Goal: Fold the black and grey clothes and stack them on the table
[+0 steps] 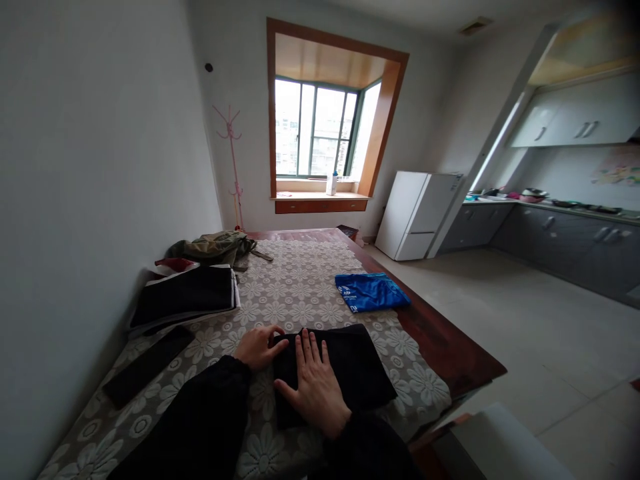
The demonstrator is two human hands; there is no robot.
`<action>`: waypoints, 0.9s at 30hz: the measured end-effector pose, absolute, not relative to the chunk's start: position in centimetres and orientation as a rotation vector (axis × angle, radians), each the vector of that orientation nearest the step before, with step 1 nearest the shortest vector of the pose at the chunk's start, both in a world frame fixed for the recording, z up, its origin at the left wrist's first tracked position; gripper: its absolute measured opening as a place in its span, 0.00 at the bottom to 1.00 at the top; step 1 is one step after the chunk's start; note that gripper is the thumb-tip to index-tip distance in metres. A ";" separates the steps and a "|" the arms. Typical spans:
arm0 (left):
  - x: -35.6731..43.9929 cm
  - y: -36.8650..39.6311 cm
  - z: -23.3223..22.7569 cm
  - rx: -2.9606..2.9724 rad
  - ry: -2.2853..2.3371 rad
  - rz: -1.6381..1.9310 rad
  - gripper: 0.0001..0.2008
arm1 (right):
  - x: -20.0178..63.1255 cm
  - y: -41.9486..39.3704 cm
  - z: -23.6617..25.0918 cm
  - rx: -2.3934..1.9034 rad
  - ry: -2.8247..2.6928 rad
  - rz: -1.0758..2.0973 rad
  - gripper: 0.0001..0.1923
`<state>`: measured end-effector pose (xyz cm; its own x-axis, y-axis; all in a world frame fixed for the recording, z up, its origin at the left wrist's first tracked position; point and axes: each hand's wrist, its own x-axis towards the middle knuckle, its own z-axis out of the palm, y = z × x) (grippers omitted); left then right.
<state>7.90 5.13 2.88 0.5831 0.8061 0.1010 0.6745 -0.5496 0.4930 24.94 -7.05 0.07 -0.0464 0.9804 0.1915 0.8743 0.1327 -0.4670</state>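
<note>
Lace-covered table [300, 280]: right hand [313, 387] flat and open, pressing the folded black garment [350, 367]; left hand [257, 347] pinching its near-left edge. Best smoothed outward from the palm, keeping edges aligned.

Two hands are resting on a folded garment [350, 373] lying at the table's [450, 353] near edge, with another folded cloth [370, 291] lying at one o'clock and stacked clothes [187, 298] lying at ten o'clock.

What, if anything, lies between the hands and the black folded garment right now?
Nothing visible. The right hand lies flat on the black folded garment, and the left hand grips its left edge, on the lace tablecloth.
</note>
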 end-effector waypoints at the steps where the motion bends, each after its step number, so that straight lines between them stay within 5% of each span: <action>1: 7.9 5.1 3.0 2.417 1.180 0.445 0.22 | 25.0 -7.0 0.1 -1.784 -1.964 0.317 0.55; 11: 8.3 4.0 3.8 2.187 1.341 0.431 0.23 | 25.4 -6.9 0.6 -1.923 -2.137 0.263 0.54; 19: 7.9 4.5 1.7 1.540 1.077 0.375 0.35 | 25.5 -6.9 0.9 -1.898 -2.095 0.296 0.57; 27: 8.4 3.6 2.7 1.359 0.789 0.599 0.25 | 25.5 -7.2 1.1 -1.863 -2.073 0.269 0.54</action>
